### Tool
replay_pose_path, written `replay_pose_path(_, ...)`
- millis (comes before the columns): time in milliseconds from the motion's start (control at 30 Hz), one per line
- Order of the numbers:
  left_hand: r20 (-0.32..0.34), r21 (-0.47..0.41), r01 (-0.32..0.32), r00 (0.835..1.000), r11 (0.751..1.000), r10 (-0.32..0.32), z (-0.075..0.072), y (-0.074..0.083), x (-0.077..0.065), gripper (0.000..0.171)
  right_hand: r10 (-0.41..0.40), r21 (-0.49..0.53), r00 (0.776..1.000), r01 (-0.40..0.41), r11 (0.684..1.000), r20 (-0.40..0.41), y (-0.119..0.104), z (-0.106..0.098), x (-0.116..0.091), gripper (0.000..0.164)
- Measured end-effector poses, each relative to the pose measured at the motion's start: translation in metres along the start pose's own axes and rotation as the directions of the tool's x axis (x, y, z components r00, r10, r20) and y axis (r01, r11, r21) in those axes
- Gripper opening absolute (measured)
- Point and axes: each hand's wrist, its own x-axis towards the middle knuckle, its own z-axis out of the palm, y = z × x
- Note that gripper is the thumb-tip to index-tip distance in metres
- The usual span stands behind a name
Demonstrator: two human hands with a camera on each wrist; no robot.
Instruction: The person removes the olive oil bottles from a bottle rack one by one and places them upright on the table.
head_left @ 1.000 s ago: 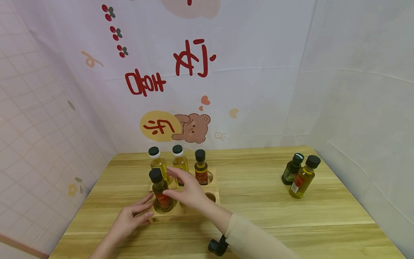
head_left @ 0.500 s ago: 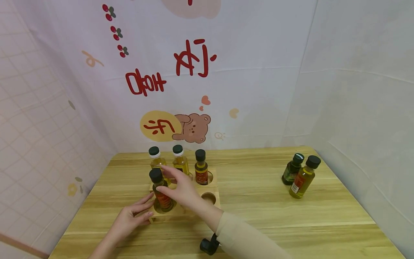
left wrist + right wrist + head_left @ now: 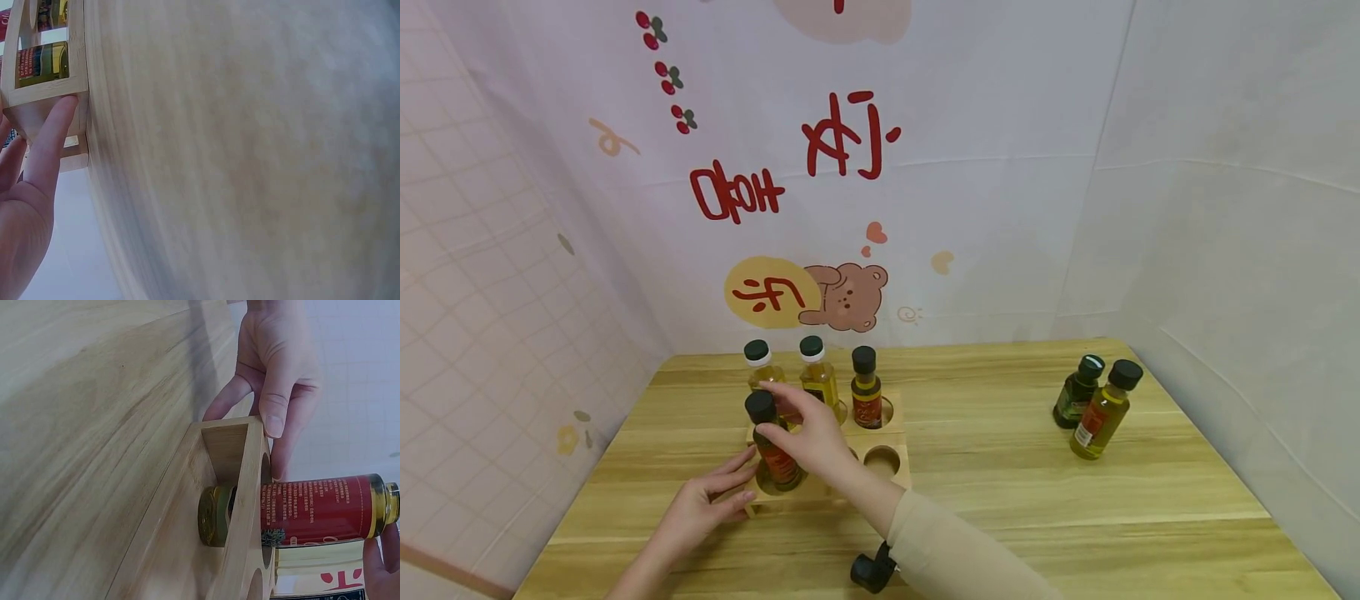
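My right hand is at the neck of a small dark-capped oil bottle, its thumb in front and its fingers behind. That red-labelled bottle stands in the front left hole of a two-tier wooden rack. In the right wrist view the bottle's base shows below the rack's top board, and my right fingertips are by its neck. My left hand touches the rack's left end with fairly straight fingers. In the left wrist view a straight finger rests against the rack's end panel.
Two pale oil bottles with green caps and a dark-capped bottle stand in the rack's back row. The front right hole holds nothing. A green bottle and an amber bottle stand at the table's right.
My right hand has moved left, and its thumb now overlaps the front bottle's neck. The bottle, the rack and my left hand have kept their places.
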Motion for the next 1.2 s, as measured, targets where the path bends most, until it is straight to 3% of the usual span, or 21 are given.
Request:
replay_pose_path(733, 0.001, -0.018, 0.012, 1.0, 1.0, -0.012, 0.001, 0.001, 0.0, 0.052, -0.051, 0.115, 0.996, 0.059, 0.992, -0.076, 0.001, -0.003, -0.007, 0.046)
replay_pose_path(1200, -0.007, -0.007, -0.003, 1.0, 1.0, 0.003, 0.002, 0.001, -0.001, 0.051, -0.058, 0.202, 0.985, 0.091, 0.975, -0.161, -0.029, -0.036, -0.011, 0.047)
